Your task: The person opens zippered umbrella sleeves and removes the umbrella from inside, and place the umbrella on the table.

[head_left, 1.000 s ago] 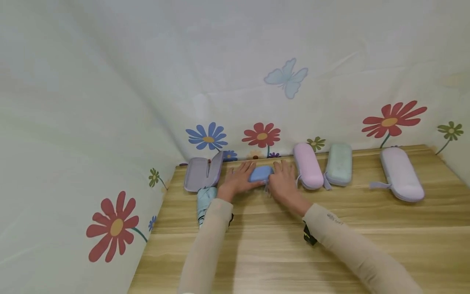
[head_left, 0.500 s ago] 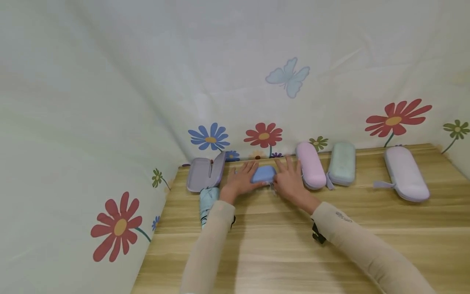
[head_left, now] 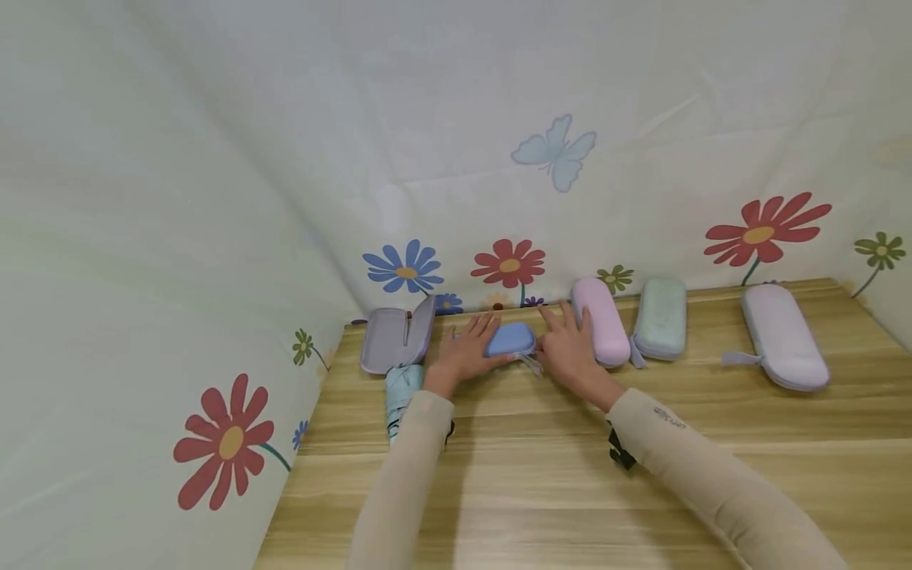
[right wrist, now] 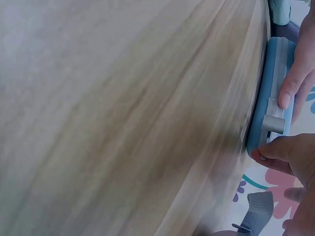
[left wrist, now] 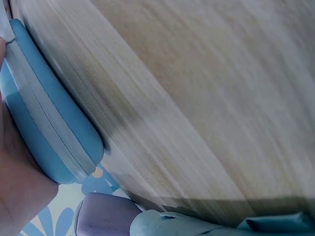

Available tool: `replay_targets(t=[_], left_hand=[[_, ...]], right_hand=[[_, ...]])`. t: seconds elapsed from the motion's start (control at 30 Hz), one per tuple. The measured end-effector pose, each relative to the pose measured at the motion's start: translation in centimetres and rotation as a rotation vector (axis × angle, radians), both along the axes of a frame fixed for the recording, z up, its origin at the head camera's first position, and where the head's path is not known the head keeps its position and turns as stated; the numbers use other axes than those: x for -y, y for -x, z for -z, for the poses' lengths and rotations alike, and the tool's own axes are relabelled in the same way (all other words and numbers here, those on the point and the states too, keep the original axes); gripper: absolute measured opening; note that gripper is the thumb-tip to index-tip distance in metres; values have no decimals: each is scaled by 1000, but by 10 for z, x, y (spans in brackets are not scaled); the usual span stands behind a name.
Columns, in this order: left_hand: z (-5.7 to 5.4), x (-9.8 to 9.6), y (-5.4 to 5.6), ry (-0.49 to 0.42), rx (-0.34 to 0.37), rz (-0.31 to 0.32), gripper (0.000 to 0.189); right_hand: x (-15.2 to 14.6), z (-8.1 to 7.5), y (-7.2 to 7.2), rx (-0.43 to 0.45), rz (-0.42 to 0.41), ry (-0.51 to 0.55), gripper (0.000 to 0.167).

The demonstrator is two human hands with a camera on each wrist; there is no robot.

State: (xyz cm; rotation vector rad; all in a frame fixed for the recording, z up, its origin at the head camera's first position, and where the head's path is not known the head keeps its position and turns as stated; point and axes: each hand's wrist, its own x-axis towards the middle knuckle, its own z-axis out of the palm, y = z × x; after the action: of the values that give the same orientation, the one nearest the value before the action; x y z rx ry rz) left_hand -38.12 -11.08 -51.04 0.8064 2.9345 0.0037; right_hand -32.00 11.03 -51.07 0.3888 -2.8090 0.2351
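A blue zippered glasses case lies at the back of the table. My left hand holds its left part, thumb along the front and fingers over the top and behind. At the right end, my right hand pinches the zipper with thumb and index finger, its other fingers spread; the right wrist view shows this hand at the case's corner. The grey ribbon pull hangs from the zipper between both hands. In the left wrist view the zipper line of the blue case appears closed along its left part.
An opened purple-grey case stands at the back left, with a light-blue folded umbrella in front. To the right lie a pink case, a green case and a lavender case. A flowered cloth wall rises behind.
My right hand has shifted slightly right along the blue case, to its right end. The ribbon pull now shows more in front. My left hand stays on the case.
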Motion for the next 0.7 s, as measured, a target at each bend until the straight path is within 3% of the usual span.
replay_targets(t=[0.37, 0.7], left_hand=[[3, 3, 2, -21, 2, -6, 92], [2, 2, 0, -18, -15, 25, 89]], right_hand=[[-1, -5, 6, 21, 4, -4, 15], [-6, -5, 11, 27, 23, 2, 13]])
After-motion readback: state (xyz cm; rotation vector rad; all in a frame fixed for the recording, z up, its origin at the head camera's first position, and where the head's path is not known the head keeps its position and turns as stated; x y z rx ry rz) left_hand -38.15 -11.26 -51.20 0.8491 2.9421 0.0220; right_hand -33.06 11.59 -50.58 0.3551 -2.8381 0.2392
